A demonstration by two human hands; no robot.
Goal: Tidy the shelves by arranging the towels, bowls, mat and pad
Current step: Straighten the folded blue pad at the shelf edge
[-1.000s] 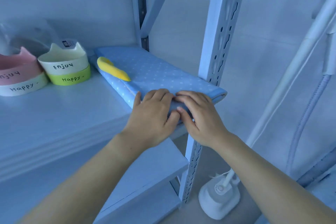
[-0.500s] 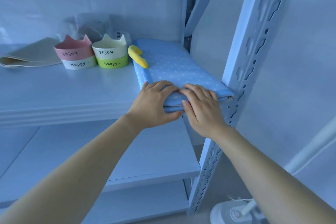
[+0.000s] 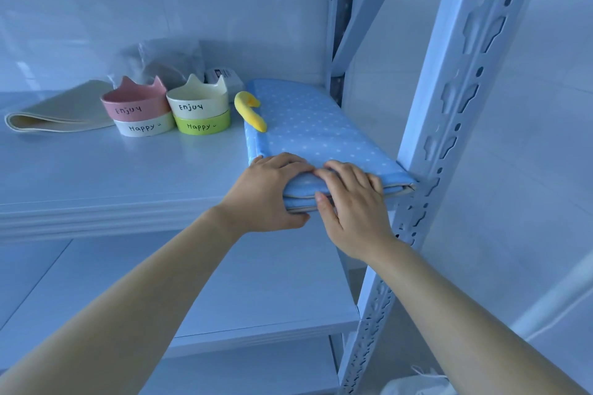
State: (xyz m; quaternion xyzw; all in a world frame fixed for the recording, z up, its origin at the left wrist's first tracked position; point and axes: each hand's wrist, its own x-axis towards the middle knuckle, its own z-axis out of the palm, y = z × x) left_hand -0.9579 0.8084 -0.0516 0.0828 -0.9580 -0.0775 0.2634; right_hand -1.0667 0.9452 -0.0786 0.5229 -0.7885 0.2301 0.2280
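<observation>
A folded blue polka-dot pad [image 3: 308, 125] with a yellow padded loop [image 3: 250, 111] lies at the right end of the upper shelf [image 3: 112, 176]. My left hand [image 3: 269, 192] grips its near edge, fingers on top and thumb underneath. Beside it my right hand [image 3: 349, 202] lies on the same edge with its fingers spread on top. Left of the pad stand two cat-ear bowls, a cream and green one [image 3: 199, 109] and a pink and white one [image 3: 138, 111]. A folded beige mat [image 3: 61, 112] lies at the far left.
The shelf's perforated front upright [image 3: 449, 125] stands just right of the pad's corner. A crumpled clear plastic bag [image 3: 160, 58] and a small labelled packet [image 3: 221, 77] sit behind the bowls. A lower shelf [image 3: 224, 292] runs beneath. A white appliance base [image 3: 414, 385] stands on the floor.
The view has swung left, bringing the pink bowl and beige mat into sight. Both hands stay on the pad's near edge, and my left thumb now curls under it.
</observation>
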